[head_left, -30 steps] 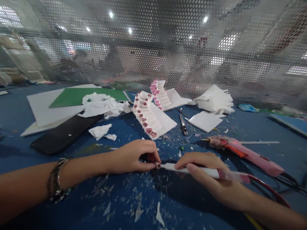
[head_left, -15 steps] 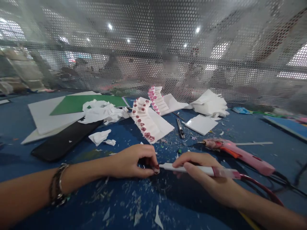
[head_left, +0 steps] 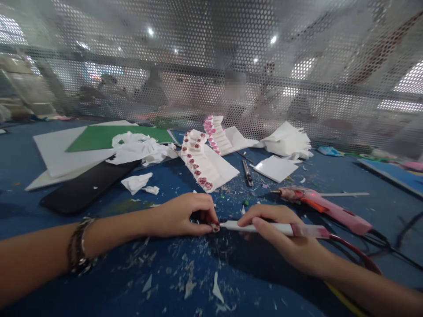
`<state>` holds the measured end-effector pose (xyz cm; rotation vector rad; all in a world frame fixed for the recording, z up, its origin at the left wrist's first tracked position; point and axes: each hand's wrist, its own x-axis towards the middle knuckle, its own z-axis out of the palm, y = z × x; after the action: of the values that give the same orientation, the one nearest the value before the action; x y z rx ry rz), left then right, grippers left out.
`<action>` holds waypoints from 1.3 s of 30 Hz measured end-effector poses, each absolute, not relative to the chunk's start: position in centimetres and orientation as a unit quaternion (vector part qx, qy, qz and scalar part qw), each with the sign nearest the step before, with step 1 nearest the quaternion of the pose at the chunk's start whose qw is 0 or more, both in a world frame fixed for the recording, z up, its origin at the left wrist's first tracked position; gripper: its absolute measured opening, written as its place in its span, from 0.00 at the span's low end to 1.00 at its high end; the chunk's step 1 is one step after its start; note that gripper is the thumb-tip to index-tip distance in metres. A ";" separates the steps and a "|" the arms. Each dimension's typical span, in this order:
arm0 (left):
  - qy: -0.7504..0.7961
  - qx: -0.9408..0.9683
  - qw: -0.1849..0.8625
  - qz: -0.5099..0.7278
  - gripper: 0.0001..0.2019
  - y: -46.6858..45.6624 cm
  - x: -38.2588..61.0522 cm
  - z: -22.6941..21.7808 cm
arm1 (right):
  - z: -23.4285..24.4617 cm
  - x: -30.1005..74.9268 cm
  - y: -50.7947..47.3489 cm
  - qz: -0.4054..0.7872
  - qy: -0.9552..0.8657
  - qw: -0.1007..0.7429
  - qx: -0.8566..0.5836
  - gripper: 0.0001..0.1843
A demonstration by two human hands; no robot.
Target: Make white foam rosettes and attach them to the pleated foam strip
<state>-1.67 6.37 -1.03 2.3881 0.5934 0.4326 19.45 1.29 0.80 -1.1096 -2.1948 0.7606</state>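
Note:
My left hand (head_left: pixel 188 214) pinches a small dark-red and white piece (head_left: pixel 215 227) between thumb and fingertips, just above the blue table. From the right, the tip of a white pen-shaped tool (head_left: pixel 279 228) touches or nearly touches that piece; the contact is too small to make out. My right hand (head_left: pixel 280 233) grips this tool like a pen, and a dark red cord (head_left: pixel 355 251) runs from its pinkish rear end. Behind my hands lies a white pleated sheet (head_left: pixel 214 169) dotted with dark-red rosettes. A similar sheet with pink dots (head_left: pixel 228 136) stands behind it.
A pink glue gun (head_left: pixel 340 214) with a black cable lies right. Near the middle are a utility knife (head_left: pixel 247 173) and a white square (head_left: pixel 276 168). Crumpled white paper (head_left: pixel 142 149), a green sheet (head_left: pixel 99 137) and a black flat object (head_left: pixel 86 187) lie left. Perforated metal mesh (head_left: pixel 198 57) stands behind.
The view has tilted down slightly, so the scene sits a little higher. Both hands keep their grips, and the small piece looks slightly turned between my left fingers.

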 end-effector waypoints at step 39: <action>0.226 0.914 0.300 0.156 0.04 6.2 -1.8 -1.0 | 0.9 19.2 1.3 0.276 -0.805 0.288 -0.439 0.14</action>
<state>-1.77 6.19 -0.96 2.4262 0.5997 0.4131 19.25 1.28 0.86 -1.1712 -2.1499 0.7365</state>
